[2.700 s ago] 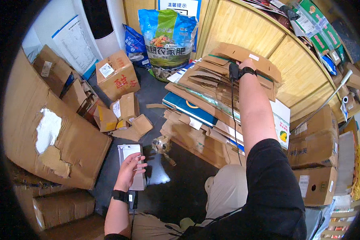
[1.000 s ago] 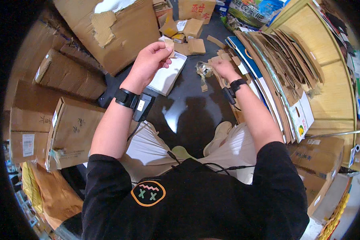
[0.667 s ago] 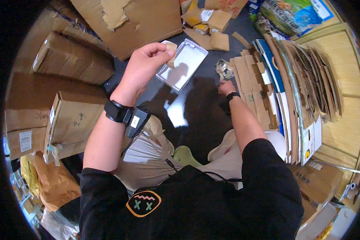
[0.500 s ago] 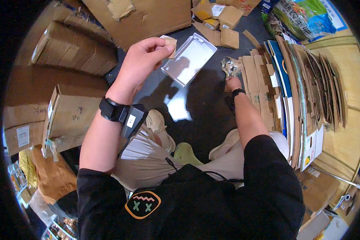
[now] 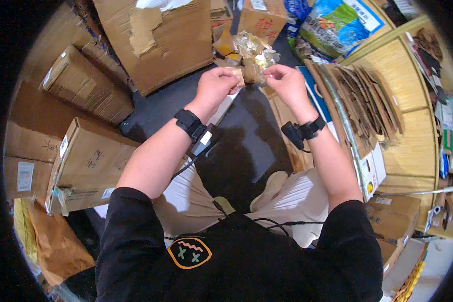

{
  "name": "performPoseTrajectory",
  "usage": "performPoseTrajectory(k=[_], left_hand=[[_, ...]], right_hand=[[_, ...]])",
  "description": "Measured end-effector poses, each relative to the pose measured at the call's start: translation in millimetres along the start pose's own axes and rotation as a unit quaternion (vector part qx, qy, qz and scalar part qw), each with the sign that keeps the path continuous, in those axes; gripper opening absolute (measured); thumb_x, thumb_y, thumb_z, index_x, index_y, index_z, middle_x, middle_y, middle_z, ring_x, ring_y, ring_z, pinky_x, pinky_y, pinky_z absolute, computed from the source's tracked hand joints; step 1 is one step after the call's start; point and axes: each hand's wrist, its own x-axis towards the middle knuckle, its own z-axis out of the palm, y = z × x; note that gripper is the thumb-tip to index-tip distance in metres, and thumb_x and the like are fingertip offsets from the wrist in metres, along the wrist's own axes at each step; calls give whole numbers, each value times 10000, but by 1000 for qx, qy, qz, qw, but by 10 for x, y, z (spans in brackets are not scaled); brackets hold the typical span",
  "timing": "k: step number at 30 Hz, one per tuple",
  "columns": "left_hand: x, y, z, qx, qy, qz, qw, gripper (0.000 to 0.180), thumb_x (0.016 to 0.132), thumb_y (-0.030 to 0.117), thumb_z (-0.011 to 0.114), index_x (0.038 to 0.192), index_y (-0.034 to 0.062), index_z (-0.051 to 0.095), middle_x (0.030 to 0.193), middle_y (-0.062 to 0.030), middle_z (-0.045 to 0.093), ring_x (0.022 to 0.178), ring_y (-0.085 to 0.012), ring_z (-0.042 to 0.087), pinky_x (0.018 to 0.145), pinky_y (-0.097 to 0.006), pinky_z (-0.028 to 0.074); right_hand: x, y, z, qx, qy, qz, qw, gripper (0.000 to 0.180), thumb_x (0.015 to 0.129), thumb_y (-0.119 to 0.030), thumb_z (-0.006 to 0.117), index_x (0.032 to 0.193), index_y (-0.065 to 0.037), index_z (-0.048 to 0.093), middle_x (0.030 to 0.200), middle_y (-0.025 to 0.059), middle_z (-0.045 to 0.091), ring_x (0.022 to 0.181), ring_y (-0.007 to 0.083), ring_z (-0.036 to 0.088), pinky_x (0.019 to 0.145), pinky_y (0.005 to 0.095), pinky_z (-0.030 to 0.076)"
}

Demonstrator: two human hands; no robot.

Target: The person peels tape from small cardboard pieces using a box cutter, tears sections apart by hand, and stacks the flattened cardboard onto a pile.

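Note:
My left hand [image 5: 216,89] is closed in a pinch on a small piece of brown cardboard [image 5: 238,75]. Across from it, my right hand [image 5: 288,86] has thumb and fingertips pinched at the edge of a wad of crumpled clear tape [image 5: 256,53]. That wad is shiny, with brownish bits in it, and lies between and just beyond both hands. Whether it joins the cardboard piece, I cannot tell. Below my left hand, part of a white box tray [image 5: 225,106] shows on the dark floor; the hand and forearm hide most of it.
Large cardboard boxes [image 5: 161,43] stand at the left and far side. Flattened cardboard sheets [image 5: 357,95] lean upright on the right against a pale wooden panel [image 5: 412,80]. Colourful plastic sacks [image 5: 332,27] and a carton [image 5: 260,20] sit at the far right.
My right hand has moved up and left with the crumpled tape, close to my left hand. My left hand has shifted right and nearer, now covering much of the white tray. The view has turned.

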Motion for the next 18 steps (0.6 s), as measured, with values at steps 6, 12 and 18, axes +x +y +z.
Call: performPoseTrajectory(k=[6,12,18], left_hand=[[-205,-115,537,6,-6,58,998,111,855,50,665,909,-40,629,746,-55,653,651,-99,593,576,-227,465],[-329,-149,523,12,-62,55,997,129,863,84,655,882,-43,656,789,-55,664,690,-90,610,614,-223,493],[-319,-130,365,-120,-96,-28,988,224,906,152,631,960,-63,666,949,-86,659,817,-106,616,751,-223,523]], right_hand=[[-465,-189,-76,-109,70,-44,991,146,806,-188,637,889,-110,729,862,143,692,811,322,668,732,406,530],[-616,-184,28,-56,54,-19,997,156,815,-199,651,903,-96,729,867,150,693,823,321,672,742,401,532],[-660,-265,-2,-59,-70,-96,991,259,911,-145,546,1143,-77,640,970,213,666,891,394,637,773,421,521]])
